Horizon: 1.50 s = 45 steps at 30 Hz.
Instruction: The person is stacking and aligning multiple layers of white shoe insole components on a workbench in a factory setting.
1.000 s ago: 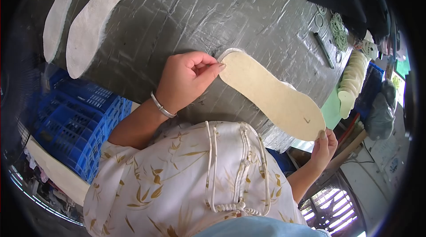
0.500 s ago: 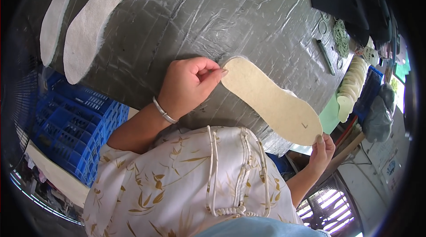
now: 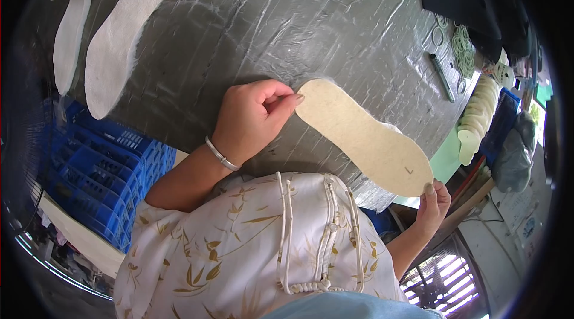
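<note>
- The left hand (image 3: 254,117) is pinched on the toe end of a beige insole (image 3: 365,136); the heel end is gripped by the right hand (image 3: 434,202), so the piece is kept stretched flat.
- The insole is held low over the foil-covered worktop (image 3: 269,26).
- White insoles (image 3: 116,44) are laid apart at the far left edge; a stack of pale insoles (image 3: 478,116) stands at the right.

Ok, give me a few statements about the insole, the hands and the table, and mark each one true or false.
1. The left hand pinches one end of the beige insole. True.
2. The right hand is flat on the table, away from the insole. False: it holds the insole's other end, off the table edge.
3. The table is covered in crinkled clear plastic. True.
4. The white insoles lie beside the right hand. False: they lie at the table's far left.
5. A blue crate sits below the table on the left. True.
</note>
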### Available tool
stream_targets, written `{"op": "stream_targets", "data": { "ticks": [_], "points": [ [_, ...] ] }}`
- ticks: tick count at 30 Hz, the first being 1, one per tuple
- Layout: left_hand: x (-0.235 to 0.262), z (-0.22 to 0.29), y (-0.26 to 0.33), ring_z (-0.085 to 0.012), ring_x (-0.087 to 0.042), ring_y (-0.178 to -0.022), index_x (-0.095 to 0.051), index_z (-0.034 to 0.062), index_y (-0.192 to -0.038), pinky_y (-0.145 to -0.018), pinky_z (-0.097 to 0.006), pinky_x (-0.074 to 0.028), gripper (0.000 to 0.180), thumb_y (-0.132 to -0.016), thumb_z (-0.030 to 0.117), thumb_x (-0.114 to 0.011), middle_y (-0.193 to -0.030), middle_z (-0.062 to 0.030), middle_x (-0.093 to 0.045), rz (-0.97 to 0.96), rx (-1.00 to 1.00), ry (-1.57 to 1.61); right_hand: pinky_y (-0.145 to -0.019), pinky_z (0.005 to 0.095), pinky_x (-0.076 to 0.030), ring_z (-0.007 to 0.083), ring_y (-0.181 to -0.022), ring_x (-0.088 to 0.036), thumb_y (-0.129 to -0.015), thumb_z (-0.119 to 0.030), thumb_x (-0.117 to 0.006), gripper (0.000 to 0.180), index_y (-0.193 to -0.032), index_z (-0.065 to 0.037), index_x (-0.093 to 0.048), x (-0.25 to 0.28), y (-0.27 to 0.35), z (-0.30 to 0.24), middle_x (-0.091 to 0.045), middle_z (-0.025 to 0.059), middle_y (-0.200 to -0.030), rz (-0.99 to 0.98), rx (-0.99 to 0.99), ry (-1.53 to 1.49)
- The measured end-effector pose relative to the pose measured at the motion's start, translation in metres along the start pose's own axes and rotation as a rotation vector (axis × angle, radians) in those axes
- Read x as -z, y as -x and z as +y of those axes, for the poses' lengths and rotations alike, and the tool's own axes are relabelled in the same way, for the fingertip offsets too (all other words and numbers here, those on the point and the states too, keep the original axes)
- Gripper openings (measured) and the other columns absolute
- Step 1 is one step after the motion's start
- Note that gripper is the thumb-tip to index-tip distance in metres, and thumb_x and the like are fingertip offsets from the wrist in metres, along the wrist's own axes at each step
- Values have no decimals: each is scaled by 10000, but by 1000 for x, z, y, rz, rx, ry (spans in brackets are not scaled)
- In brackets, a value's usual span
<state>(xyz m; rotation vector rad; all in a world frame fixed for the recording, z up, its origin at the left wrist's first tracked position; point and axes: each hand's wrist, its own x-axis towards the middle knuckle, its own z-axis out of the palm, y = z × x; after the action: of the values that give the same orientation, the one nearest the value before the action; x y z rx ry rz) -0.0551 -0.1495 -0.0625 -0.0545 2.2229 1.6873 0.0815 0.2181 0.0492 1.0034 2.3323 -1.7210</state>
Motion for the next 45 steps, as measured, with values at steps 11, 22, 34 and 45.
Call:
{"op": "stream_targets", "data": {
  "ticks": [11, 22, 34, 45],
  "points": [
    [-5, 4, -3, -17, -524, -579, -668, -28, -833, -522, -176, -414, 89, -833, 57, -693, -645, -2, -631, 32, 26, -29, -577, 206, -328, 66, -658, -450, -816, -116, -692, 140, -824, 7, -625, -1, 5, 5, -558, 16, -784, -80, 74, 19],
    [-4, 2, -1, -14, -483, -606, -641, -33, -897, -535, -160, -387, 88, -872, 49, -661, -711, 24, -591, 2, 134, -47, -749, 270, -487, 144, -841, -591, -879, -51, -622, 134, -944, 66, -615, -7, -3, 30, -640, 126, -1017, -69, -56, -130],
    [-6, 5, -1, -4, -387, -428, -630, -20, -931, -367, -171, -262, 154, -884, 123, -659, -636, 8, -536, 15, 219, -110, -702, 226, -472, 90, -763, -587, -860, -40, -643, 130, -943, 60, -652, -13, -17, 51, -668, 63, -869, -60, -233, -202],
    [-4, 10, -1, -11, -389, -432, -615, -26, -937, -375, -170, -272, 168, -903, 138, -633, -653, -5, -537, 9, 265, -121, -642, 207, -464, 64, -685, -573, -831, -99, -702, 157, -916, 32, -687, -19, -25, 56, -665, 32, -759, -7, -311, -152]
  ]
}}
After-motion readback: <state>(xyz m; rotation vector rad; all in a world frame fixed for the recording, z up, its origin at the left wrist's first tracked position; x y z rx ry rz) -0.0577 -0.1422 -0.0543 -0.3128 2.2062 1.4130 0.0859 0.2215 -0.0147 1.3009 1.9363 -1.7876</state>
